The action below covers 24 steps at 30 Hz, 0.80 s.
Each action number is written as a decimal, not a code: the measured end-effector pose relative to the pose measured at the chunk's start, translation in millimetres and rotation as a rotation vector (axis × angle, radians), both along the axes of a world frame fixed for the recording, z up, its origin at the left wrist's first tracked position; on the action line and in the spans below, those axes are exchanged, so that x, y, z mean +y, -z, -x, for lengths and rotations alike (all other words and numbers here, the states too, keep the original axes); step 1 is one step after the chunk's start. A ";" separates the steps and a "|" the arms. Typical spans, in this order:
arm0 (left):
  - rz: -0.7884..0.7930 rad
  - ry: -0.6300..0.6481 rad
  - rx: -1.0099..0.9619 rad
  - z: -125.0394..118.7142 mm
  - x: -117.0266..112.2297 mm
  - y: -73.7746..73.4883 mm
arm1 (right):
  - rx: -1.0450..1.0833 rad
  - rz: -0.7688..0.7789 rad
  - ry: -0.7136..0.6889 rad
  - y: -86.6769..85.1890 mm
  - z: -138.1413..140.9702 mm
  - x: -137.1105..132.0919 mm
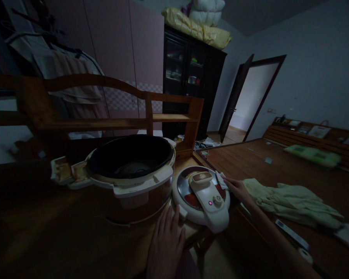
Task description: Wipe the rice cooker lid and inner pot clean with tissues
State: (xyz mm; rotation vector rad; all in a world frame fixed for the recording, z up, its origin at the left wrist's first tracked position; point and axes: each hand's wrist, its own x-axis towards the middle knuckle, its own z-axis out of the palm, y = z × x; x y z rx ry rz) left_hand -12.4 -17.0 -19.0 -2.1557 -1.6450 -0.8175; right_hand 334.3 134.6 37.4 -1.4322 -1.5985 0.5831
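A big open pressure cooker pot (pixel 130 170) with a dark inner bowl stands on a wooden desk (pixel 46 236). Its round white lid (pixel 202 197) lies flat to the right of it, handle up. My left hand (pixel 166 242) rests flat on the desk edge just below the lid, fingers stretched out. My right hand (pixel 235 188) reaches to the lid's right rim and presses a small white cloth or tissue (pixel 221 180) against it, fingers closed on it.
A wooden shelf rack (pixel 151 112) rises behind the pot. To the right lies a wooden bed platform (pixel 279 166) with pale green cloths (pixel 291 201). A dark glass cabinet (pixel 189 77) and an open door (pixel 250 97) are at the back. The room is dim.
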 end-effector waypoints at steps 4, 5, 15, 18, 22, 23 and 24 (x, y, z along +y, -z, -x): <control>-0.003 0.002 -0.004 -0.1 -0.1 0.1 | 0.001 -0.033 0.063 8.5 5.8 -20.0; 0.000 0.005 -0.004 -0.1 -0.2 0.4 | -0.001 -0.040 0.080 10.5 7.9 -25.2; 0.010 0.013 0.003 -0.1 0.6 1.6 | 0.032 -0.119 0.220 28.0 29.6 -73.6; 0.000 0.013 -0.009 -0.9 1.5 3.3 | 0.075 -0.125 0.241 34.1 35.0 -85.9; 0.008 0.013 -0.008 -0.6 2.0 6.1 | 0.086 -0.088 0.270 38.4 39.2 -99.7; 0.009 0.017 -0.005 -0.4 2.1 6.4 | 0.085 -0.074 0.272 38.5 40.2 -103.0; 0.009 0.020 -0.004 -0.1 2.2 6.5 | 0.082 -0.063 0.272 38.4 41.3 -106.5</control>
